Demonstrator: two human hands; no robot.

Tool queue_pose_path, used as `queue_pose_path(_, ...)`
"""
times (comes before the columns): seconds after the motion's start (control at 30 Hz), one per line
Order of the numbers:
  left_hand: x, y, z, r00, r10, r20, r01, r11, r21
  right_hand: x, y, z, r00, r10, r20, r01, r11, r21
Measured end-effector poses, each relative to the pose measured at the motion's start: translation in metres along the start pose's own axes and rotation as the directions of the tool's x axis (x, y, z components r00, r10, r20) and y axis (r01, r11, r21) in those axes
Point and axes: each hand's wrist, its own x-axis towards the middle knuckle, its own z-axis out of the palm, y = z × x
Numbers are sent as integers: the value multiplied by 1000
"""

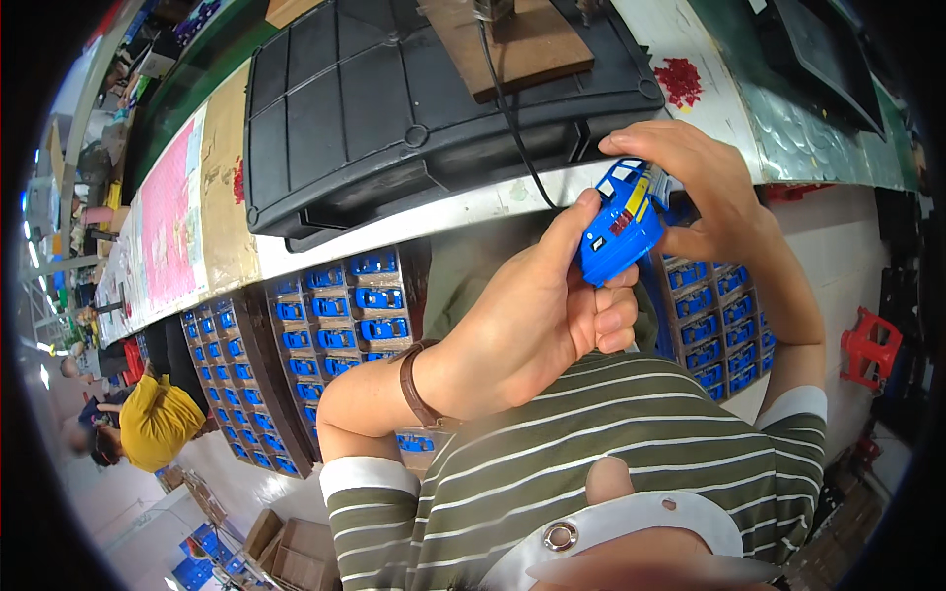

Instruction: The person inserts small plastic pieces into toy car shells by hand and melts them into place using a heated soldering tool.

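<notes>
The left hand point(547, 305) gripped the blue car point(623, 229), which sat between one and two o'clock from its palm, long side pointing to one. The right hand point(714, 187), at the car's two o'clock, curved round its top end; whether it squeezed, I couldn't tell. A black box point(335, 113) lay at ten.
</notes>
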Motion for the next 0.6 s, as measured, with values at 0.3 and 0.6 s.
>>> queue_pose_path(0.3,15,3,-20,992,39,117,-65,972,225,-14,15,23,995,47,-84,-47,999,6)
queue_pose_path(0.6,36,8,-67,-159,527,835,-466,-785,408,-14,10,26,986,52,-162,-59,997,-42)
